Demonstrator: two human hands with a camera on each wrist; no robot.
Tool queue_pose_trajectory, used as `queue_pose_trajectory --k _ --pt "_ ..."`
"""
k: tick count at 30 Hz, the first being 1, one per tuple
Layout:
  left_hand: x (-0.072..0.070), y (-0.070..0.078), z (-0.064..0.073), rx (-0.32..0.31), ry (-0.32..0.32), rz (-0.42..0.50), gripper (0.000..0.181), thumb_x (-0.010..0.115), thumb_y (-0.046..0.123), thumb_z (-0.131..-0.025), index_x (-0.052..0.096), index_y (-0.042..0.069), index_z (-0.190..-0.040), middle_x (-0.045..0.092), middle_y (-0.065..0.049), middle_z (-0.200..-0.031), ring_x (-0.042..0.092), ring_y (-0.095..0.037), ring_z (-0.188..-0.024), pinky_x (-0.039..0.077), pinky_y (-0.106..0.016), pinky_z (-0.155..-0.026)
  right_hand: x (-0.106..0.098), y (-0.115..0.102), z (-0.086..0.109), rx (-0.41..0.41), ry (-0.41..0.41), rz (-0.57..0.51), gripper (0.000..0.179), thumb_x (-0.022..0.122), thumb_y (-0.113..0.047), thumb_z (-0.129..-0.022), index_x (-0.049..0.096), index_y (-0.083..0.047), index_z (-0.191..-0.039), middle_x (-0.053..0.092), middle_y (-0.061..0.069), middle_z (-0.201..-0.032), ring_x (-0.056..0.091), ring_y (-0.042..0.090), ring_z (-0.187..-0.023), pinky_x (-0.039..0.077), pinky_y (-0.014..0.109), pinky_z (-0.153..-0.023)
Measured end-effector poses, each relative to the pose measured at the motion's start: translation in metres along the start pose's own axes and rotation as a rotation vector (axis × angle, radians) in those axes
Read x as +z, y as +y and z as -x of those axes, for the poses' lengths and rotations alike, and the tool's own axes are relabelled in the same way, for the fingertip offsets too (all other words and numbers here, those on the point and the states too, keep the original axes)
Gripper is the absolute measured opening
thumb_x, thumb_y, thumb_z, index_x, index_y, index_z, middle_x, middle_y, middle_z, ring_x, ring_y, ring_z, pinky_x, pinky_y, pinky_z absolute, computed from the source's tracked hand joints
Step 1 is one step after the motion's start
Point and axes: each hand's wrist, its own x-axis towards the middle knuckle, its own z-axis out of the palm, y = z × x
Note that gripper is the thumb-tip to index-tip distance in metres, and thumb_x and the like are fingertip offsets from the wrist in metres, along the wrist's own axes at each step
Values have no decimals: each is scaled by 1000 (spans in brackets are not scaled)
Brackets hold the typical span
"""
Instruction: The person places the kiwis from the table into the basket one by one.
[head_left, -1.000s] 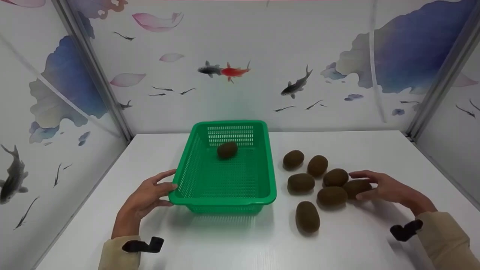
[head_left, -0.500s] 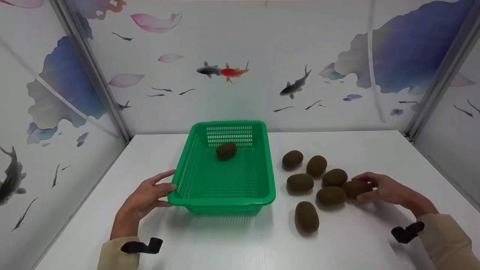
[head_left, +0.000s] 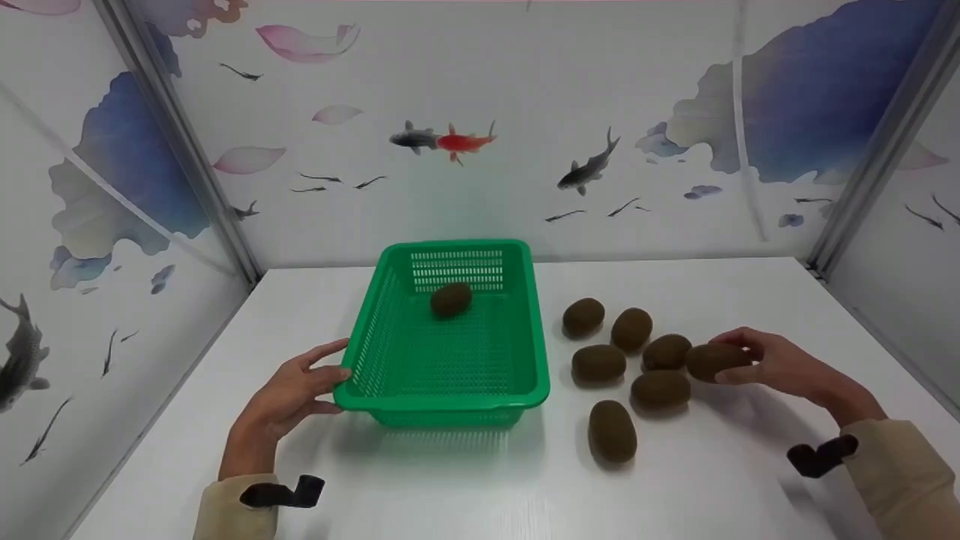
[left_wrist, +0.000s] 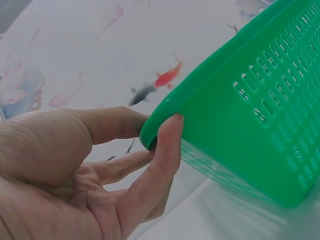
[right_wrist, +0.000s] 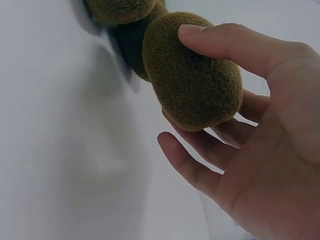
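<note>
A green plastic basket (head_left: 442,403) stands left of centre on the white table, with one kiwi (head_left: 451,300) inside near its far end. My left hand (head_left: 296,394) pinches the basket's near left corner; in the left wrist view the thumb and fingers (left_wrist: 167,145) close on its rim. At the right, my right hand (head_left: 787,367) grips a brown fuzzy kiwi (right_wrist: 192,75) between thumb and fingers, raised a little off the table. Just left of it lie a kiwi (head_left: 667,352) and another kiwi (head_left: 661,389), close together.
Other loose kiwis lie between the basket and the right hand, among them one kiwi (head_left: 612,432) nearest the front and one kiwi (head_left: 583,317) farthest back. Printed wall panels (head_left: 480,67) enclose the white table (head_left: 450,487) at the back and sides.
My right hand's fingers have closed round the rightmost kiwi and lifted it slightly, away from the kiwi in front. The left hand keeps its hold on the basket.
</note>
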Motion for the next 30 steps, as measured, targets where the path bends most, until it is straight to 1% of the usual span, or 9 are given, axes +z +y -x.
queue_pose_trajectory --k 6,10,16,23,26,30 --pt "-1 0 1 -4 7 0 70 64 22 -98 30 11 -158 66 -12 -124 70 -15 -103 61 -32 -79 -8 -13 -1 5 6 -5 52 72 -30 -92 54 -6 -134 62 12 -120 59 6 -98 49 25 -82" --pt "-2 0 1 -10 10 8 70 64 21 -98 30 11 -158 66 -13 -125 70 -15 -103 61 -32 -79 -13 -22 -2 2 0 -2 51 71 -31 -93 53 -6 -133 62 11 -117 60 7 -97 49 27 -82" --pt "-1 1 0 -10 8 6 69 64 21 -98 30 11 -158 64 -15 -127 70 -16 -103 61 -32 -79 -16 -32 -4 -10 37 12 51 72 -32 -93 53 -6 -133 62 11 -117 58 7 -96 49 26 -80" --pt "-1 1 -1 -12 10 6 69 64 22 -98 30 12 -158 63 -14 -128 69 -16 -104 61 -33 -80 -19 -47 -8 -9 49 -27 52 71 -34 -94 52 -10 -136 61 10 -120 60 9 -99 49 27 -83" --pt "-2 1 -1 -8 1 9 70 64 22 -98 29 12 -158 64 -13 -126 69 -15 -104 61 -33 -80 -19 -53 -10 -20 58 -37 53 71 -34 -93 53 -12 -137 61 8 -120 60 8 -100 50 26 -84" --pt "-2 1 0 12 -31 18 72 63 22 -99 26 9 -159 65 -10 -124 69 -13 -103 61 -31 -78 -16 -58 -13 -34 64 -69 52 72 -34 -93 53 -15 -138 63 6 -120 61 7 -101 49 23 -85"
